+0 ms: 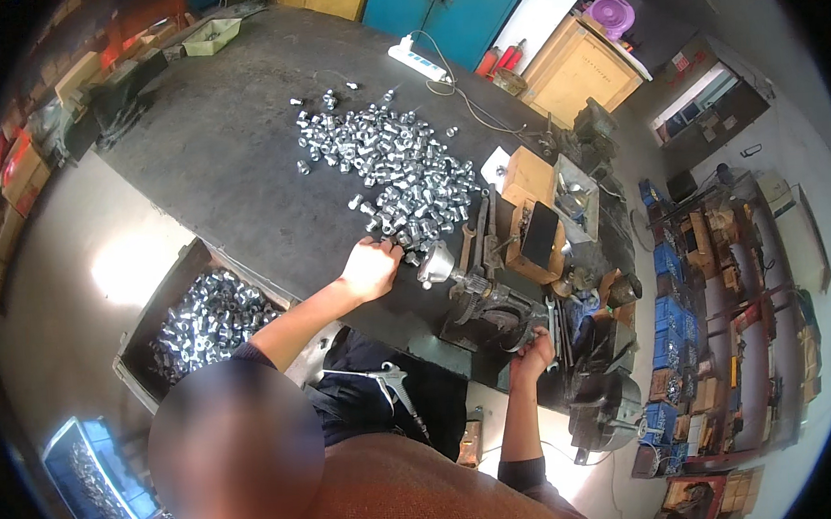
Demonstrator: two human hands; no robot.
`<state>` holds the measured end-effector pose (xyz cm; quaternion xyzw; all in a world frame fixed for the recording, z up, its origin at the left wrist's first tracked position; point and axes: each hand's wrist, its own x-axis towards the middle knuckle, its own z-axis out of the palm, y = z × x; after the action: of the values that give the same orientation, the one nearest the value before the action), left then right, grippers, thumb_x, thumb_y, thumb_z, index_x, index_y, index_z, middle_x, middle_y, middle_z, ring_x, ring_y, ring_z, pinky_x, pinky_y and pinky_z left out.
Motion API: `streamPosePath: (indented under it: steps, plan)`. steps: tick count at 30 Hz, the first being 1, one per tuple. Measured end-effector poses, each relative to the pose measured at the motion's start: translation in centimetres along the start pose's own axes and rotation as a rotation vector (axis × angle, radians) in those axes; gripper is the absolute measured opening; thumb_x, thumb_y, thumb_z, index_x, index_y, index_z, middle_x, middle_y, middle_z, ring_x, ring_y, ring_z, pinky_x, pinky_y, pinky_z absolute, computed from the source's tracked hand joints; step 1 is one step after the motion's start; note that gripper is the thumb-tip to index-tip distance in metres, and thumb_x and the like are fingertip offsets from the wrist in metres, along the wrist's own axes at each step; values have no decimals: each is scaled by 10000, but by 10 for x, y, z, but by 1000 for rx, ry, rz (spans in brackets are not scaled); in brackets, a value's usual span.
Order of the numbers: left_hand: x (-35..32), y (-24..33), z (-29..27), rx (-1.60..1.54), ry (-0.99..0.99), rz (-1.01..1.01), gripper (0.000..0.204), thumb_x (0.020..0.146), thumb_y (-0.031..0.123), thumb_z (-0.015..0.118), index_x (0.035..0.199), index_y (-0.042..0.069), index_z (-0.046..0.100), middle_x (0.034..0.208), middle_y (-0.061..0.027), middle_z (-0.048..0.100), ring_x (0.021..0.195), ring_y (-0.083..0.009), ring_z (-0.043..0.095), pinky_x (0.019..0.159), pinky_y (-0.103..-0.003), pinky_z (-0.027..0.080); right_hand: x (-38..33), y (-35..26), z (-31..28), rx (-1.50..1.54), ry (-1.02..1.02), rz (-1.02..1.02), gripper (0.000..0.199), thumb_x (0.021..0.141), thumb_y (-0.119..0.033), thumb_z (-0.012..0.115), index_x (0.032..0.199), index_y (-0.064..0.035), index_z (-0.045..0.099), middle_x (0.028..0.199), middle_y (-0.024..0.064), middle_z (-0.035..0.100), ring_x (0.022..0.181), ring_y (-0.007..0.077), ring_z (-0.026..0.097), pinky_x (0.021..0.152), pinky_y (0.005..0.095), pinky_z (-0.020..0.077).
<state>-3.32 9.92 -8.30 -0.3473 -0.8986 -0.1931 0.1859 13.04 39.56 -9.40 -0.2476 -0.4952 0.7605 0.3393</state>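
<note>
Fingers on the left hand (372, 268) bend close together at the near edge of a heap of metal parts; whether they are clamped on one cannot be told, since their tips are partly hidden. On the right hand (533, 352) they curl against the near right end of a bench-mounted device, and how tightly they close is unclear.

Largest of all is the dark workbench (229, 109), stretching away from the person. A teal cabinet (477, 7) stands beyond its far edge. At the person's left, below the bench top, a deep bin (139, 354) holds many more shiny parts. On the bench, the heap of silvery metal parts (387, 158) spreads from the middle toward the left hand. Right of that hand sits the bench-mounted device (503, 316), its pale cone-shaped end (435, 261) pointing toward the heap and just beside the nearest parts. Behind the device stands a wooden box (527, 174), a black flat object (540, 233) resting over its near part. A white power strip (417, 62) lies farther back. A silvery air gun (391, 381) lies across dark cloth below the bench edge. Smallest, one loose part (452, 132) lies apart, right of the heap.
</note>
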Motion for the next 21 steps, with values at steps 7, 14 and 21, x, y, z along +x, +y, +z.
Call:
streamPosePath:
  steps: [7, 14, 21]
  plan:
    - [-15, -7, -48, -1442, 13, -633, 167, 780, 39, 632, 915, -57, 612, 749, -55, 614, 564, -95, 549, 520, -212, 447, -4, 1, -7, 50, -3, 40, 103, 834, -109, 457, 801, -29, 512, 601, -26, 359, 467, 63, 291, 419, 222, 248]
    - [7, 20, -89, -1564, 4, -426, 171, 808, 56, 633, 923, -70, 620, 722, -84, 619, 558, -111, 574, 537, -234, 471, -8, -5, -1, 39, 35, 52, 98, 809, -84, 435, 801, -12, 500, 580, -20, 333, 470, 73, 274, 420, 233, 244]
    - [15, 10, -86, -1546, -86, -445, 178, 787, 11, 637, 927, -95, 610, 705, -98, 618, 553, -141, 595, 550, -247, 479, -24, -20, 7, 19, -7, 31, 97, 785, -69, 414, 794, -12, 492, 576, -4, 346, 473, 85, 273, 428, 233, 240]
